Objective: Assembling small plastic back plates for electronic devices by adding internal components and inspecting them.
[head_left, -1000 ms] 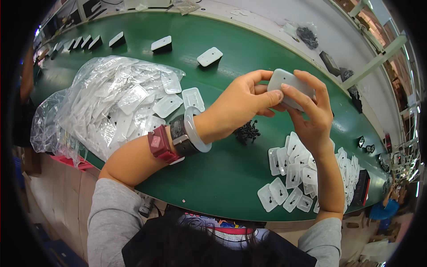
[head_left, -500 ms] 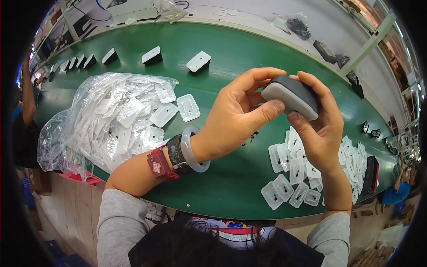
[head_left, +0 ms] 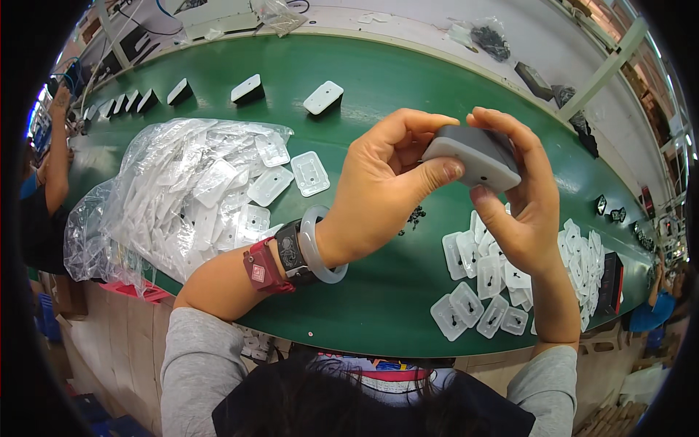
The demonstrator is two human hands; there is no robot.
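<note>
At the far left, a co-worker's arm point(head_left: 57, 164) shows beside the left end of the green table point(head_left: 349, 298). From there a row of black blocks with white faces point(head_left: 247, 89) runs along the far edge, packed close at the left end and spaced wider toward the middle. In front of them, a clear plastic bag point(head_left: 89, 239) spreads across the left half to the near edge, bulging with white covers point(head_left: 217, 182); one loose cover point(head_left: 310, 173) lies just beside its right side. Low down, a pink item point(head_left: 138, 290) peeks out under the near edge.

Now the left hand point(head_left: 382, 186), a pale bangle point(head_left: 309, 244) at its wrist: closed on the dark block with a pale face point(head_left: 477, 162), thumb pressed on that face, fingers curled behind. The block is up off the table, tilted, over the right half. Small black parts point(head_left: 415, 216) lie below, partly hidden by the left hand. The right hand point(head_left: 528, 211) grips the block's other end, thumb at its lower edge, fingers wrapped over the back. Beneath, a heap of translucent covers point(head_left: 491, 277), many with black pieces on them, reaches toward the near right edge. A dark box point(head_left: 609, 282) stands beside it at the right end.
</note>
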